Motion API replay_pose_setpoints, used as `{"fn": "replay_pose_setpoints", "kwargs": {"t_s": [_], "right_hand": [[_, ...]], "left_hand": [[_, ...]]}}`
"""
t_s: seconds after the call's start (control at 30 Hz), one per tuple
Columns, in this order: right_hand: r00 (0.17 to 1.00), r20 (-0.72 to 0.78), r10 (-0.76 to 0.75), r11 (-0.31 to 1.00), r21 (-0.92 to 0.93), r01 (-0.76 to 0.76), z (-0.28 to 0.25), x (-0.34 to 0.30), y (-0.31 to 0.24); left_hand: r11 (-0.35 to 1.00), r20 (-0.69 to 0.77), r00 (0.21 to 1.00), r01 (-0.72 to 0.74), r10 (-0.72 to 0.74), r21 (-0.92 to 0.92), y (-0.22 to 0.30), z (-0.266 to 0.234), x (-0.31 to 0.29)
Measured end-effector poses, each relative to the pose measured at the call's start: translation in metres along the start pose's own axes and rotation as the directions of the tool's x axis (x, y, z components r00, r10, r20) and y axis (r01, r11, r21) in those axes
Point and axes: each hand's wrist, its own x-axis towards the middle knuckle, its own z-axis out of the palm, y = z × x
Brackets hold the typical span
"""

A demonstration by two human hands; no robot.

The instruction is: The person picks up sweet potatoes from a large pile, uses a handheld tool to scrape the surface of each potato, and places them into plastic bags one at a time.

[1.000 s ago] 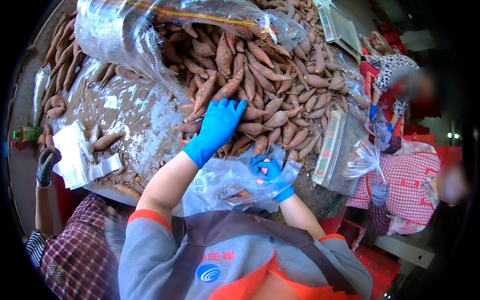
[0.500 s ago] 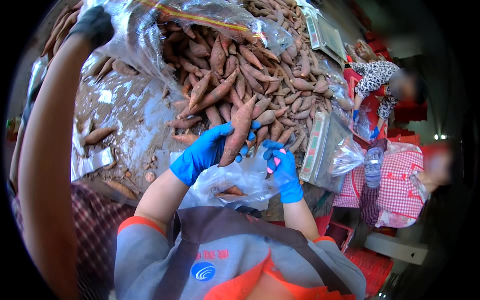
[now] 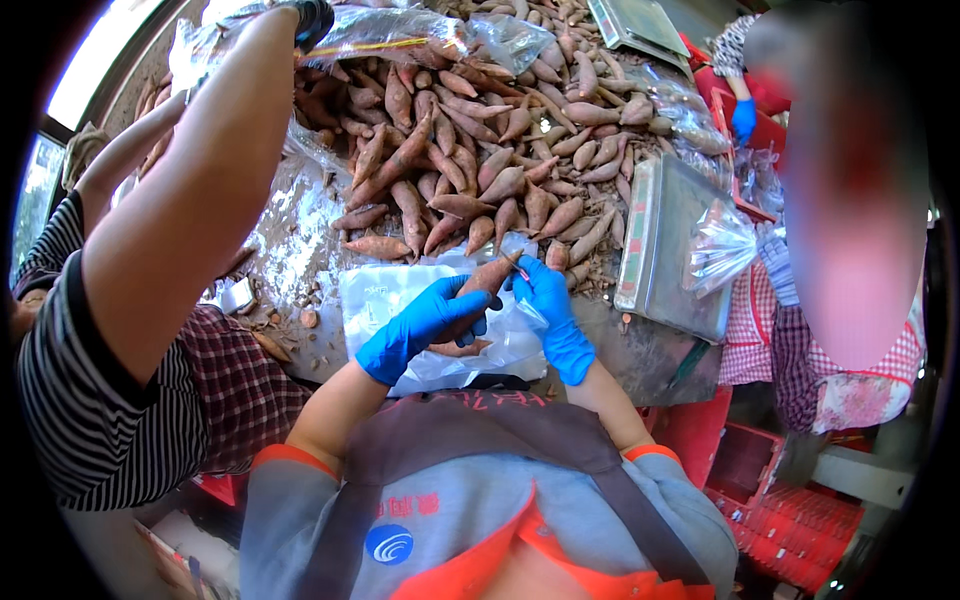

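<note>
My left hand [image 3: 422,322], in a blue glove, is closed around a reddish-brown sweet potato [image 3: 487,283] with its tip pointing up and right. At that tip, my right hand [image 3: 550,308], also blue-gloved, has its fingers curled around a small pink tool, mostly hidden. What kind of tool it is cannot be made out. Beneath both hands lies a clear plastic bag [image 3: 375,290], with another sweet potato [image 3: 460,348] in or on it. A large heap of sweet potatoes [image 3: 430,150] covers the table beyond my hands.
A flat scale [image 3: 680,250] stands right of my hands, another scale [image 3: 640,25] farther back. At left, a co-worker's arm [image 3: 200,190] reaches over the table toward a clear plastic sack [image 3: 380,25]. Other people work at the right near red crates [image 3: 740,465] and a filled bag [image 3: 720,245].
My right hand has come in to the sweet potato's tip, and my left hand has lowered it toward me. The co-worker's arm at left has swung right; the view has shifted.
</note>
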Motion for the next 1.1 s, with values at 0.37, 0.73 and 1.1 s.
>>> {"fn": "replay_pose_setpoints", "kwargs": {"t_s": [0.37,0.73,1.1], "right_hand": [[0.925,0.124,0.359,0.728,0.582,-0.361,-0.008,-0.024,0.033],[0.881,0.346,0.324,0.126,0.907,-0.403,-0.009,-0.007,-0.022],[0.987,-0.158,-0.042,0.992,0.111,0.060,-0.025,-0.001,-0.028]], "left_hand": [[0.938,0.071,0.951,-0.309,0.301,0.158,0.028,0.044,-0.007],[0.502,0.111,0.708,-0.594,0.698,0.629,0.002,0.028,0.006],[0.861,-0.197,0.920,-0.220,0.340,0.459,-0.014,0.022,0.008]]}}
